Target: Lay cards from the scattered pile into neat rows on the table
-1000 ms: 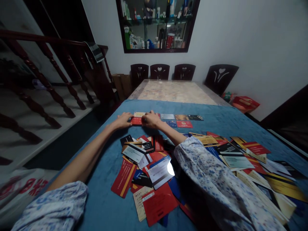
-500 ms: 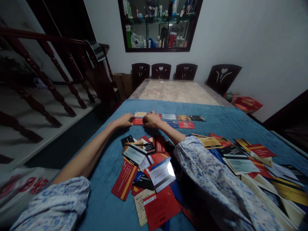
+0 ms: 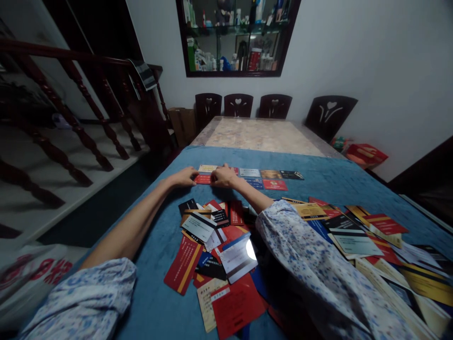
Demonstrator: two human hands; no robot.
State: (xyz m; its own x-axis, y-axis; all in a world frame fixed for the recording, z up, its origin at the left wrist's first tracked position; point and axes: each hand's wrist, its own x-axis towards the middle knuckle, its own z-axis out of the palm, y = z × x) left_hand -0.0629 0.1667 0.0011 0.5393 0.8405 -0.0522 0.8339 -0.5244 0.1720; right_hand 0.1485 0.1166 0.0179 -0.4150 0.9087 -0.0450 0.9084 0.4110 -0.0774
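Note:
My left hand [image 3: 187, 176] rests on the blue cloth, its fingertips bent at the left end of a red card [image 3: 203, 179]. Over that card's right end my right hand [image 3: 222, 176] curls with fingers together. Between them the card lies flat, its two ends covered by fingers. It is in the nearer of two rows, with a blue card [image 3: 254, 183] and another red card [image 3: 275, 184]. Behind lie a cream card [image 3: 207, 168], a partly hidden red one, a white card [image 3: 249, 173], a gold-brown card [image 3: 271, 174] and a black card [image 3: 292, 175].
A loose heap of overlapping cards [image 3: 235, 304] lies between my forearms, with a bright glare on one white card. More cards and booklets [image 3: 354, 241] spread at the right. Dark chairs [image 3: 208, 105] stand at the far table end; a wooden railing [image 3: 71, 123] runs left.

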